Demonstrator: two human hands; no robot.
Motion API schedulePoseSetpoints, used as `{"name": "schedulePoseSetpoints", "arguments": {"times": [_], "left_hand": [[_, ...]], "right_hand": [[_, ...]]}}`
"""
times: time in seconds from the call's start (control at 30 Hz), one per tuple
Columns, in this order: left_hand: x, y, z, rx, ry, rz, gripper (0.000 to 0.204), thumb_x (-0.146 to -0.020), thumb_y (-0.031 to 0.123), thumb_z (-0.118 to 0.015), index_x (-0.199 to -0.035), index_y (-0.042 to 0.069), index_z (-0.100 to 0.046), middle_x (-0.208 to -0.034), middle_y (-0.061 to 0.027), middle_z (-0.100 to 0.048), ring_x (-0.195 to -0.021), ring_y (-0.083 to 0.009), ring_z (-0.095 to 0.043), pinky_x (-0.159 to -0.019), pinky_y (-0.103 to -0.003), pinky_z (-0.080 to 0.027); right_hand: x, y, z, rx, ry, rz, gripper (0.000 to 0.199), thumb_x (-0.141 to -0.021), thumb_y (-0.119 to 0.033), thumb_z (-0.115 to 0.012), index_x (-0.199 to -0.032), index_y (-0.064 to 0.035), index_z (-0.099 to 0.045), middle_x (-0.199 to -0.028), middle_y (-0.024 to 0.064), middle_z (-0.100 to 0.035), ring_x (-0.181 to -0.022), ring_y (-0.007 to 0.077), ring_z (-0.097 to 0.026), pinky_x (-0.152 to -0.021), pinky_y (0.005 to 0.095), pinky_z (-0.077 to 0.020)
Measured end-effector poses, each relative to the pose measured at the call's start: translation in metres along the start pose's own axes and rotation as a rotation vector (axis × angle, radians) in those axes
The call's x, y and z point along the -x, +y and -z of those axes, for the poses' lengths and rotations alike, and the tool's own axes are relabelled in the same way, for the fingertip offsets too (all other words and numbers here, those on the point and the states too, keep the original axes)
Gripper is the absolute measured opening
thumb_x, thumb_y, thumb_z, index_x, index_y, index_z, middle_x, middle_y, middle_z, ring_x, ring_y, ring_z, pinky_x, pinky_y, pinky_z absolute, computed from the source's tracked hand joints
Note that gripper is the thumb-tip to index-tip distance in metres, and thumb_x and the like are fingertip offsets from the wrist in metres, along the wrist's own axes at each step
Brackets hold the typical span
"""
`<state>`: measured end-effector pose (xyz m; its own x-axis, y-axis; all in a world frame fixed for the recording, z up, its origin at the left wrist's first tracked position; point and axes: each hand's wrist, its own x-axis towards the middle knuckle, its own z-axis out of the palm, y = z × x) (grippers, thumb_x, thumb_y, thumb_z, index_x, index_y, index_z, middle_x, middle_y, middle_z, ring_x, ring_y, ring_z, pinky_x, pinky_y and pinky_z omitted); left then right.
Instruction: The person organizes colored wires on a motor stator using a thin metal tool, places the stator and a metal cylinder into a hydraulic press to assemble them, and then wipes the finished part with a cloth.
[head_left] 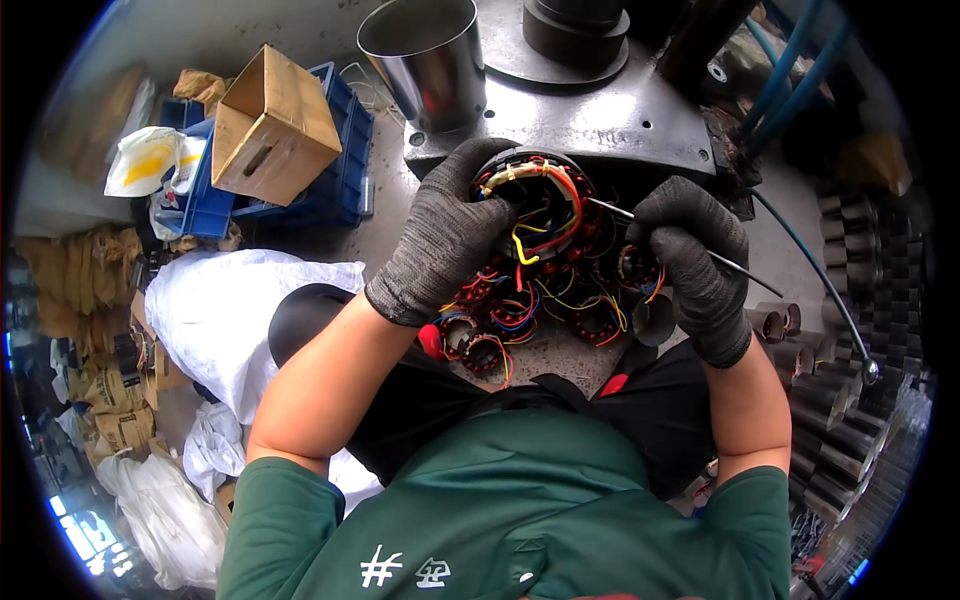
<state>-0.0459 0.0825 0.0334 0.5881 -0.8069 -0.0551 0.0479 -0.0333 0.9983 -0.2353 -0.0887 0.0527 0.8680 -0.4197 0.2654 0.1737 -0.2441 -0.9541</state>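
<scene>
My left hand [447,232], in a dark grey knitted glove, is closed around the left side of a motor stator [572,193]. The ring-shaped stator has red and pale windings, with yellow and red lead wires [524,250] hanging inside it. In my gloved right hand [700,255] is a thin metal rod [747,271], its far end pointing left at the stator's right rim. Whether the tip touches the windings is hard to make out. Below, between my knees, several smaller wound stators [484,353] with coloured leads lie on the floor.
Ahead stands a metal machine base [560,125] bearing a steel cup [425,65]. A cardboard box [277,125] rests on blue crates [345,150] at the left, beside a white sack [240,310]. Stacked metal cylinders [840,400] line the right, near a ball-ended lever [828,285].
</scene>
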Motion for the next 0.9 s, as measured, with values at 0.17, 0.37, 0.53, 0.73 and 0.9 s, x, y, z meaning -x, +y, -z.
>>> {"name": "schedulePoseSetpoints", "arguments": {"times": [0.17,0.37,0.53,0.73,0.9], "left_hand": [[0.0,-0.001,-0.001,-0.033,-0.033,0.007,0.05,-0.082,-0.005,-0.058,-0.132,-0.002,-0.057,-0.112,-0.0141,-0.07,-0.099,-0.0178,-0.07,-0.085,-0.032,-0.062],[0.0,-0.001,-0.003,-0.131,-0.024,-0.064,0.046,-0.083,-0.004,-0.06,-0.129,-0.001,-0.059,-0.111,-0.0137,-0.072,-0.098,-0.0169,-0.07,-0.085,-0.032,-0.061],[0.0,-0.002,-0.001,-0.125,-0.048,0.016,0.041,-0.088,-0.001,-0.065,-0.128,-0.001,-0.062,-0.112,-0.0125,-0.072,-0.101,-0.0161,-0.069,-0.091,-0.032,-0.059],[0.004,0.0,-0.005,-0.062,-0.097,-0.008,0.04,-0.089,-0.001,-0.065,-0.128,-0.001,-0.063,-0.111,-0.0123,-0.073,-0.1,-0.0161,-0.07,-0.09,-0.032,-0.059],[-0.001,-0.002,-0.001,-0.134,-0.043,0.032,0.04,-0.089,0.001,-0.067,-0.129,0.0,-0.061,-0.108,-0.0115,-0.073,-0.097,-0.0152,-0.07,-0.083,-0.03,-0.06]], "right_hand": [[-0.003,-0.004,-0.004,0.237,-0.02,0.155,0.009,-0.085,-0.005,-0.063,-0.093,-0.002,-0.066,-0.081,0.0096,-0.066,-0.07,0.023,-0.065,-0.066,0.0355,-0.0534],[-0.01,-0.002,-0.002,0.394,-0.102,0.319,0.011,-0.082,-0.001,-0.062,-0.093,-0.0014,-0.065,-0.08,0.0137,-0.063,-0.071,0.0305,-0.065,-0.065,0.0385,-0.0528],[-0.011,-0.004,0.006,0.259,-0.128,0.142,0.014,-0.086,-0.011,-0.061,-0.092,-0.0001,-0.068,-0.08,0.0098,-0.065,-0.071,0.0206,-0.064,-0.067,0.0341,-0.0523],[-0.009,-0.004,0.013,-0.324,-0.106,-0.312,0.021,-0.084,-0.02,-0.066,-0.093,-0.0014,-0.071,-0.082,0.0049,-0.069,-0.077,0.0102,-0.061,-0.07,0.027,-0.0506],[-0.006,-0.007,0.013,-0.16,-0.093,-0.1,0.018,-0.084,-0.016,-0.063,-0.091,-0.0009,-0.069,-0.079,0.0051,-0.067,-0.076,0.0122,-0.061,-0.069,0.029,-0.0503]]}}
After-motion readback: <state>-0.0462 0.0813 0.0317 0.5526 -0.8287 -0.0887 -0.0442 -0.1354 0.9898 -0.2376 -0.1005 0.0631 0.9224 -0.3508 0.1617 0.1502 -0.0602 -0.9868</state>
